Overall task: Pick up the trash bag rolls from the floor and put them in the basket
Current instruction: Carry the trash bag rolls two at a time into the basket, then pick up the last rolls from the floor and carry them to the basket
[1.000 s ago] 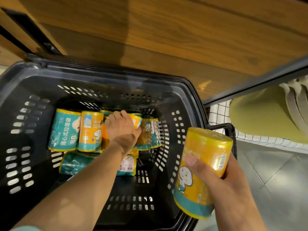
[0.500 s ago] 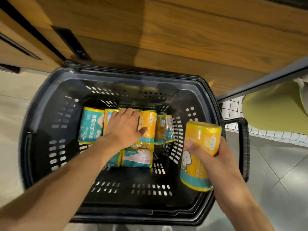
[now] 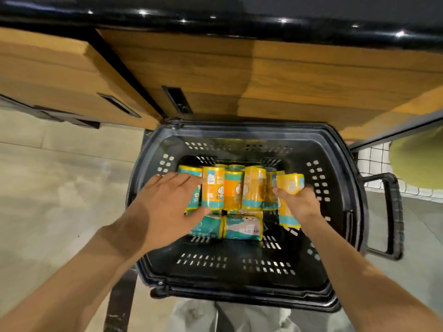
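Wooden cabinets (image 3: 263, 75) stand behind a black basket (image 3: 340, 178) on the tiled floor (image 3: 60, 188). Inside the basket, many rolls (image 3: 233, 192) stand at its far wall. Left hand (image 3: 165, 207) is flat with straight fingers against them. Right hand (image 3: 299, 202) grips a yellow roll (image 3: 288, 185) inside the basket, beside the others.
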Motion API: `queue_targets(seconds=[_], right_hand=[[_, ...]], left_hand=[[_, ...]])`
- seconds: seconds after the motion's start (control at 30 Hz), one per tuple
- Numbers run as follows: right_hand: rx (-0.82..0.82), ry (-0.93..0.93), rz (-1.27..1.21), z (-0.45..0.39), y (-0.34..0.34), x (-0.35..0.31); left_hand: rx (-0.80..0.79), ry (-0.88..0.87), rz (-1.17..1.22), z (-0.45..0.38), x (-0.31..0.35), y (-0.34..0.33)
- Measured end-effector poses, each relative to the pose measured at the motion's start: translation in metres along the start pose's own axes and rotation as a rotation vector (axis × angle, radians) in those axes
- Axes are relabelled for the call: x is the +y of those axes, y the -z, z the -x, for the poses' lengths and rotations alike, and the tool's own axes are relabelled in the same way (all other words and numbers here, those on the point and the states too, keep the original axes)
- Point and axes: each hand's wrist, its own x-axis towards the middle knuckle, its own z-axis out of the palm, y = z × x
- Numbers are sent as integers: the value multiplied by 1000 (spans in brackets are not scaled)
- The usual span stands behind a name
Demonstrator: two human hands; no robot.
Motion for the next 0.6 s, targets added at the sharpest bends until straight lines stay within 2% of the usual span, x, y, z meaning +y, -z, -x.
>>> queue_targets(seconds=[0.13,0.33,0.6], right_hand=[[27,-25,92,-33,-17,11],[117,-38,266,-69,-48,15],[180,-21,364,-68,-51,19]], left_hand=[[44,-9,23,11,-14,1],[3,-14,-7,8,-23,-4],[-37,19,6,7,-18,-16]])
